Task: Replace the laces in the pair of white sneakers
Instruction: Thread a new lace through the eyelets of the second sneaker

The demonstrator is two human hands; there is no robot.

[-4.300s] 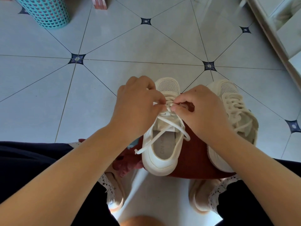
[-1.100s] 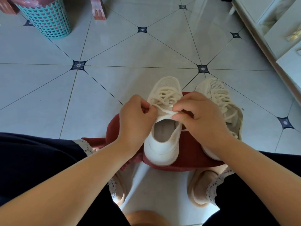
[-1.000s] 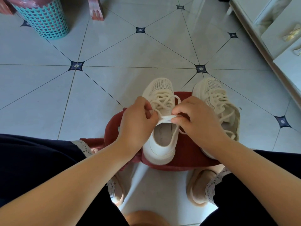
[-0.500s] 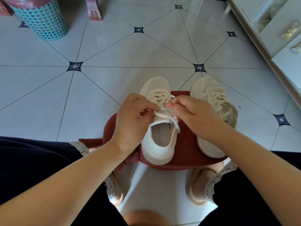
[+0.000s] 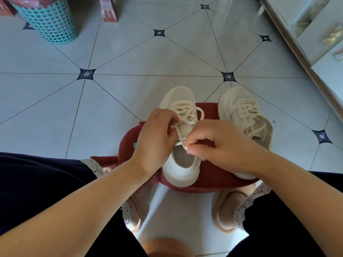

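Observation:
Two white sneakers stand side by side on a dark red stool (image 5: pixel 213 175), toes pointing away from me. The left sneaker (image 5: pixel 182 169) has a cream lace (image 5: pixel 187 115) crossed through its eyelets, with a loose loop over the tongue. My left hand (image 5: pixel 157 140) pinches one strand of that lace beside the tongue. My right hand (image 5: pixel 220 145) pinches the other strand near its tip, over the shoe's opening. The right sneaker (image 5: pixel 243 112) is fully laced, and its heel is hidden behind my right wrist.
A teal lattice basket (image 5: pixel 48 21) stands at the far left on the grey tiled floor (image 5: pixel 130 58). A red furniture leg (image 5: pixel 108 10) is beside it. White cabinet drawers (image 5: pixel 319 36) run along the right edge. My knees and feet flank the stool.
Both hands have shifted toward me along the left sneaker, drawing the lace ends back; the right hand now pinches a strand lower, over the opening. The shoes stay put.

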